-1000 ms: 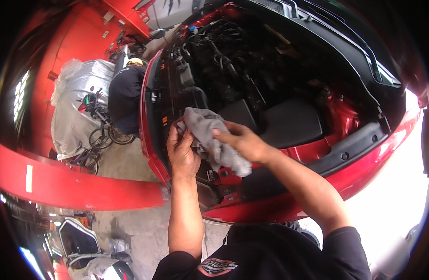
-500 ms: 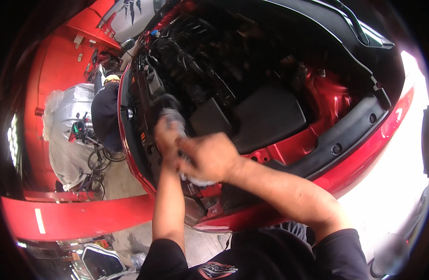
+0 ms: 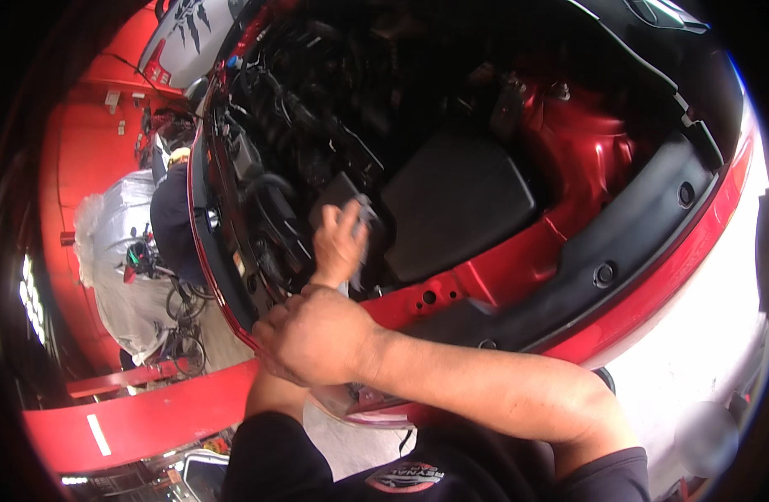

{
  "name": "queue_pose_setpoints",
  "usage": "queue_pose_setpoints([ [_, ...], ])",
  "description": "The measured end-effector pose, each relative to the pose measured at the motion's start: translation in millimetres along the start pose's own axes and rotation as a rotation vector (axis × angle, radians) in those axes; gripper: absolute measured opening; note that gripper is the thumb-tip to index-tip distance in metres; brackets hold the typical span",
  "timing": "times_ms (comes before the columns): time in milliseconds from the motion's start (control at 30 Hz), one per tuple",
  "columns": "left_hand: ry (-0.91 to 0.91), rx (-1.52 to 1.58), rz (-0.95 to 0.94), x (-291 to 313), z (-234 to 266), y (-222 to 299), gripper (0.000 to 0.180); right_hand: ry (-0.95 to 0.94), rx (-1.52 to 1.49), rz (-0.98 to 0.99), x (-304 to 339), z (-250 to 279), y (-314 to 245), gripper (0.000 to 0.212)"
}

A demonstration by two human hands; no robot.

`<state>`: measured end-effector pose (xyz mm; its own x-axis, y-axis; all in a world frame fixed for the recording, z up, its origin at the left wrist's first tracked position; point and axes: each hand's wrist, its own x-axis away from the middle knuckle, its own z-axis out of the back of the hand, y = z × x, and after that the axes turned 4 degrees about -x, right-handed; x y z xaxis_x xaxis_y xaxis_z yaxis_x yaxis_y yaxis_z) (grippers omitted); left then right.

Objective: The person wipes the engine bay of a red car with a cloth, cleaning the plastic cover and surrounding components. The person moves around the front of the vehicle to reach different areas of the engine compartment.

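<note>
Within the open engine bay of a red car, my left hand [image 3: 338,243] reaches in and grips a grey cloth [image 3: 362,238], blurred by motion. That cloth lies close beside a black plastic cover [image 3: 464,205]. My right hand [image 3: 317,335] crosses over my left forearm close to the wrist, with its fingers curled closed. What those fingers hold, if anything, is hidden. A red metal inner panel [image 3: 430,293] with round holes lies just beyond my hands.
Black trim [image 3: 585,280] runs along the red fender at right. Hoses and engine parts [image 3: 284,109] fill the bay's far left. Past the car's front, a person in dark clothes [image 3: 173,209] bends near bicycles and a plastic-covered object [image 3: 121,217]. A red beam [image 3: 158,410] crosses at lower left.
My left hand has shifted right, away from the front edge, toward the black covers. My right hand has moved down and left, onto my left forearm. The view has shifted slightly.
</note>
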<state>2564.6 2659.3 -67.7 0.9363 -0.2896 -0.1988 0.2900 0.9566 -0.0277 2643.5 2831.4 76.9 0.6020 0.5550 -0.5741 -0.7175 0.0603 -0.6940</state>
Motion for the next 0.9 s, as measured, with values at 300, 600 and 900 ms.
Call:
queue_pose_setpoints([
  [300,-0.126,0.016,-0.118,-5.6,6.8,29.0,0.048,0.049,0.027,-0.022,0.3,6.3,9.9,0.029],
  [600,-0.070,0.000,0.002,11.8,-16.0,20.7,0.050,0.013,0.072,-0.025,-10.8,2.9,10.2,0.031],
  [900,0.093,-0.059,0.461,20.7,-13.7,5.7,0.045,0.106,0.148,0.073,-24.8,-3.4,-0.3,0.033],
])
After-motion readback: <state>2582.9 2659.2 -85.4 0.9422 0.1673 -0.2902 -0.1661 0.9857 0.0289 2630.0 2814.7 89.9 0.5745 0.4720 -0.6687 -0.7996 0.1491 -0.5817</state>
